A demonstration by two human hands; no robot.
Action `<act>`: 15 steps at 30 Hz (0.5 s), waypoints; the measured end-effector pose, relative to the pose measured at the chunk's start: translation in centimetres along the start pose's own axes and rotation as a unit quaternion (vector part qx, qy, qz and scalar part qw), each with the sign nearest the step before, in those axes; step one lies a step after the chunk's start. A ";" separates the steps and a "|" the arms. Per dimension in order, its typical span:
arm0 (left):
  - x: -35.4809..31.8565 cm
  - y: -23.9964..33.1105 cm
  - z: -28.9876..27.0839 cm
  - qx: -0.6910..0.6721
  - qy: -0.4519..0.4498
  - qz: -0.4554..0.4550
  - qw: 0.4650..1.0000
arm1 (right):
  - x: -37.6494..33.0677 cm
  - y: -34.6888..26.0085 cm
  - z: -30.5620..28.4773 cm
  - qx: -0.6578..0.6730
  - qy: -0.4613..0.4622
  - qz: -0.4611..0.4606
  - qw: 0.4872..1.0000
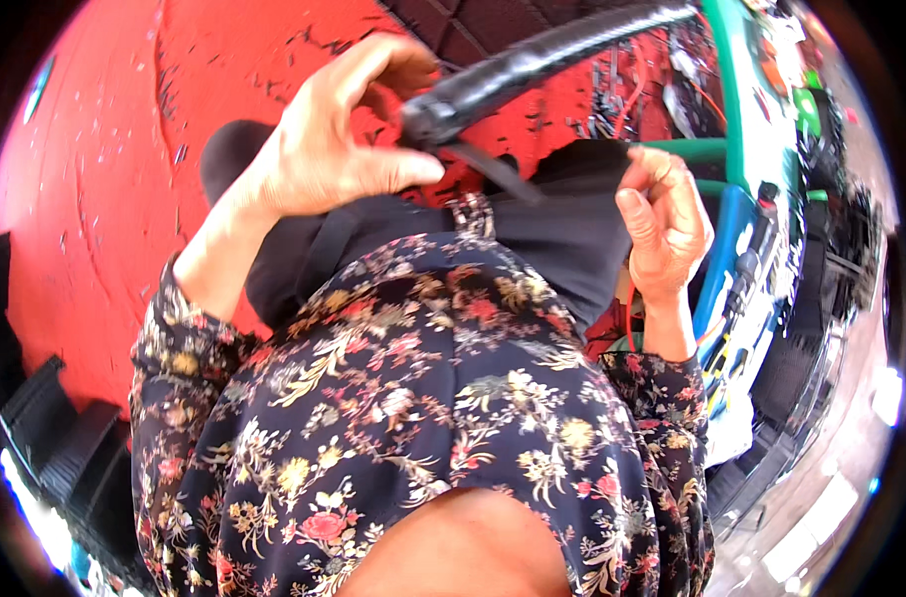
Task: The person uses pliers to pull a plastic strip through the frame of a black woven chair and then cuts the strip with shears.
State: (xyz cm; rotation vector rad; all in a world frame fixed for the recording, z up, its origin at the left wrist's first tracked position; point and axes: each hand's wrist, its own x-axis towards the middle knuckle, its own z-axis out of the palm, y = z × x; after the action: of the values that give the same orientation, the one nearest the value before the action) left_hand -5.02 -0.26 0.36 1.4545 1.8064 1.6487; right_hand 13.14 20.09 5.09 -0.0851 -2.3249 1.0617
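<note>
A thick, shiny black bar (543,72), wrapped in what looks like tape or film, slants from upper right down toward my left hand (334,144). That hand is open, thumb and fingers spread in a wide curve about the bar's near end, with a gap at the palm. A narrow black strip (498,171), blurred, hangs from this end over my lap. To the right, over my thigh, my right hand (669,224) is loosely closed, its fingers curled toward the thumb. Whatever it may hold is hidden.
Red sheeting (95,169) strewn with black scraps spreads ahead and to the left. A green frame (729,99) and a blue edge (726,249) stand close on my right, with cluttered black parts (771,398) beyond. Dark ridged pieces (60,403) lie at lower left.
</note>
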 end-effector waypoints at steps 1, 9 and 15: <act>-0.3 0.0 0.3 0.119 -0.017 -0.010 0.993 | -0.8 -0.6 -0.7 0.172 0.025 0.105 0.979; -1.3 -3.2 3.5 -0.189 0.148 -0.161 0.957 | 0.2 -10.2 -3.2 0.583 -0.123 0.090 0.798; -5.1 -3.8 3.5 -0.004 0.199 -0.108 0.974 | 0.7 -11.1 -3.1 0.480 -0.132 0.107 0.860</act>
State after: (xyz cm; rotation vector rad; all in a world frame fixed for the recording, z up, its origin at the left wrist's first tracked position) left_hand -1.85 -1.70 -6.03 0.9257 2.0712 1.9257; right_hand 16.16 14.80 14.95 0.2064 -1.7474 2.3442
